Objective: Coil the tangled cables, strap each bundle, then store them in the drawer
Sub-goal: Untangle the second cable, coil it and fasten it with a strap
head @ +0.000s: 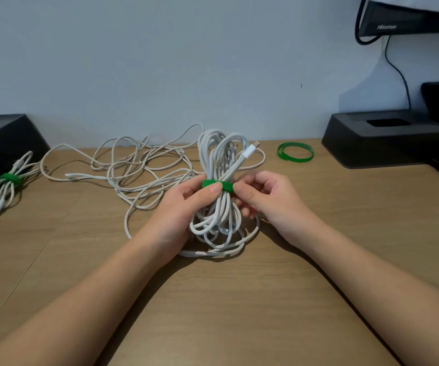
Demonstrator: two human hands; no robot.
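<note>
**A:** Where is the coiled bundle (218, 159) being kept, and how is it being gripped?

**B:** It is being held upright over the middle of the desk (213, 299), and its lower loops appear to be resting on the surface. Its waist is being clasped by the left hand (184, 204), with the fingers curled round the loops and the thumb being pressed onto the green strap (217, 185). The strap's right end is being pinched by the right hand (266, 199). Judgement: the loops are being squeezed together so that the strap can be closed snugly.

**A:** And the remaining items?

**B:** The tangled cable (139, 167) is being left spread toward the far edge, probably until this bundle is finished. A strapped bundle (7, 186) is being kept aside at the left edge. Spare straps (295, 152) are being kept near the far edge, right of the bundle, presumably for easy reach. No drawer is being shown.
</note>
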